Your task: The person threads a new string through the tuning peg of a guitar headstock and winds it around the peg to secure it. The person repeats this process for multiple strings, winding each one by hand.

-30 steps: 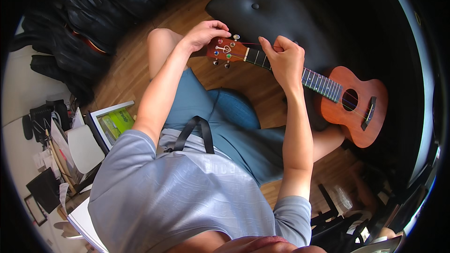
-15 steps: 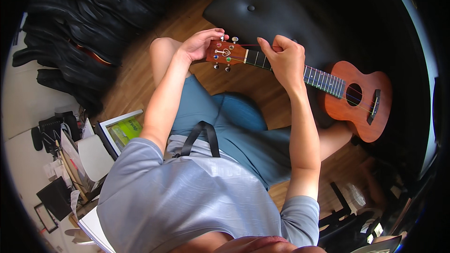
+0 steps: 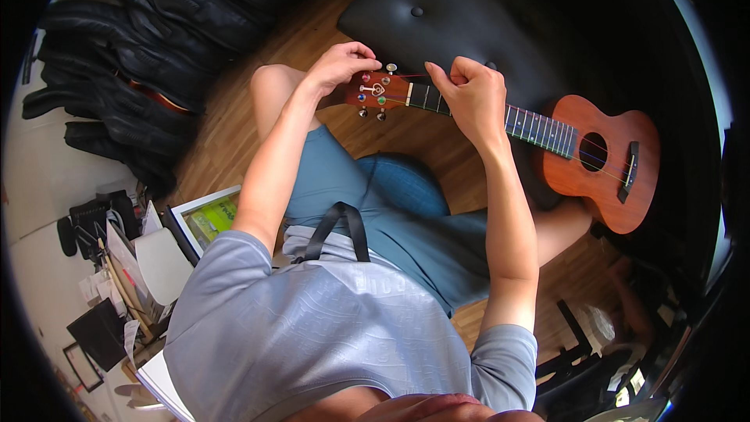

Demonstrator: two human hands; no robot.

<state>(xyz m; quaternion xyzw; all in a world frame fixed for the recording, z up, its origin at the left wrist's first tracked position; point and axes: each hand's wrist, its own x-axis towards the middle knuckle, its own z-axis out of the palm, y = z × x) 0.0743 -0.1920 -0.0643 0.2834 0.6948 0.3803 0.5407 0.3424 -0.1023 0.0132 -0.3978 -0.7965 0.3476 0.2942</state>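
A brown ukulele lies across in front of me, its headstock to the left and its body to the right. At the far edge of the headstock, my left hand has its thumb and fingers closed on a tuning peg, which they hide. Above the fretboard, my right hand is closed in a pinch on a thin red string that runs to the headstock. Other coloured strings stretch along the neck to the dark bridge. Silver pegs stick out on the near side of the headstock.
Beyond the neck stands a black tufted bench. Black instrument bags fill the far left. At left, a drawer holds a green package, near papers and a black box. A round blue stool seat is beneath me.
My left hand's fingers have rolled over the peg, the thumb now pointing right. The right hand keeps its pinch on the string. The ukulele's body has shifted slightly right.
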